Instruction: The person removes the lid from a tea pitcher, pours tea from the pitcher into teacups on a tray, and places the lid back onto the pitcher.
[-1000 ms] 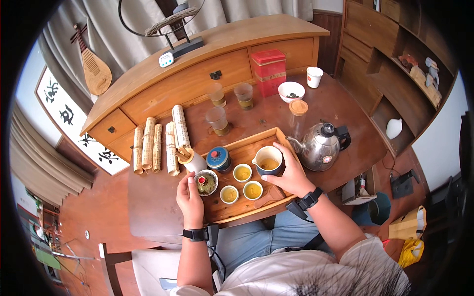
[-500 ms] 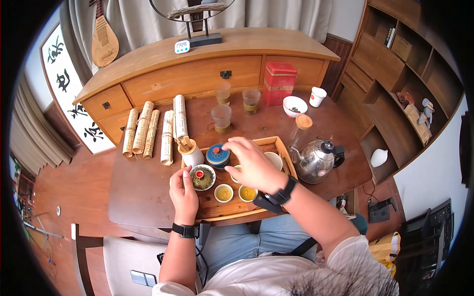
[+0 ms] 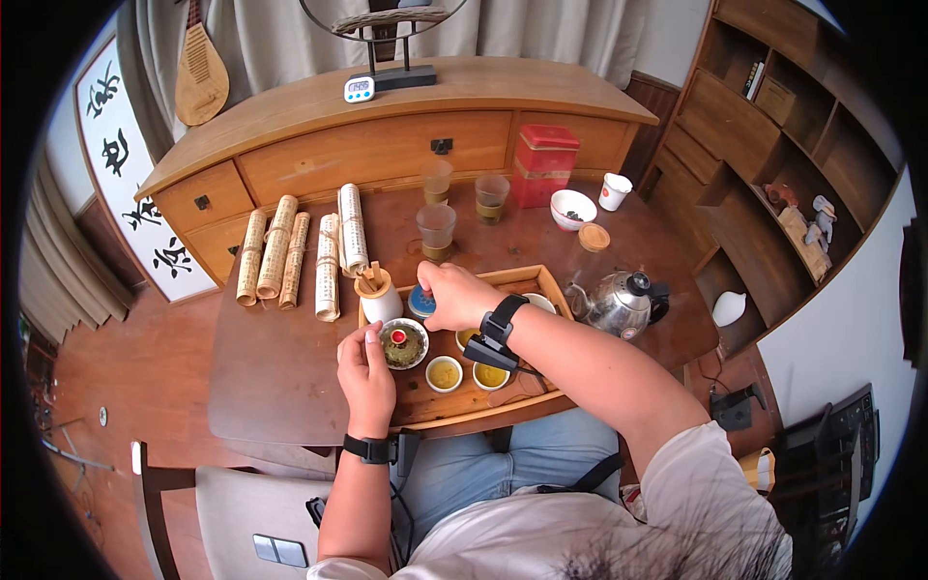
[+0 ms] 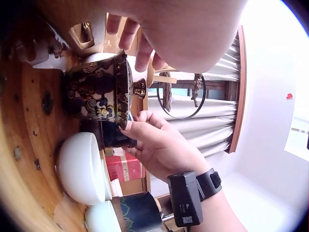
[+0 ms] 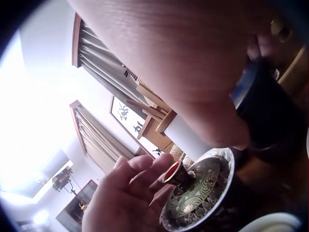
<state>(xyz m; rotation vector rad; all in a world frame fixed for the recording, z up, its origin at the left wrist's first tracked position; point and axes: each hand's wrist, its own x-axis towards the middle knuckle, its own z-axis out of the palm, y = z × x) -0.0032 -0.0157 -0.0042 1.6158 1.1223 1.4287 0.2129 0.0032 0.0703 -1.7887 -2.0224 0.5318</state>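
Note:
A blue jar (image 3: pixel 421 302) stands on the wooden tray (image 3: pixel 440 418), its upper part pinched by my right hand (image 3: pixel 462 295), which hides the red knob. In the left wrist view, the thumb and fingers of that hand (image 4: pixel 159 145) close on the jar's top behind a patterned lidded bowl (image 4: pixel 96 89). My left hand (image 3: pixel 367 382) is beside this bowl (image 3: pixel 403 344), fingers extended along its left side; touch is unclear. The right wrist view shows the left hand (image 5: pixel 128 193) near the red-topped lid knob (image 5: pixel 173 173). Cups of yellow tea (image 3: pixel 444 374) stand in front.
A pitcher (image 3: pixel 539 304), partly hidden by my right forearm, is on the tray's right side. Beyond are a steel kettle (image 3: pixel 619 305), glass cups (image 3: pixel 436 230), a white bowl (image 3: pixel 573 209) and a red tin (image 3: pixel 546 166). Scrolls (image 3: pixel 277 249) and a white tool holder (image 3: pixel 380 300) are at the left.
My right hand has let go of the pitcher, moved left across the tray and taken hold of the blue jar. My left hand remains by the lidded bowl.

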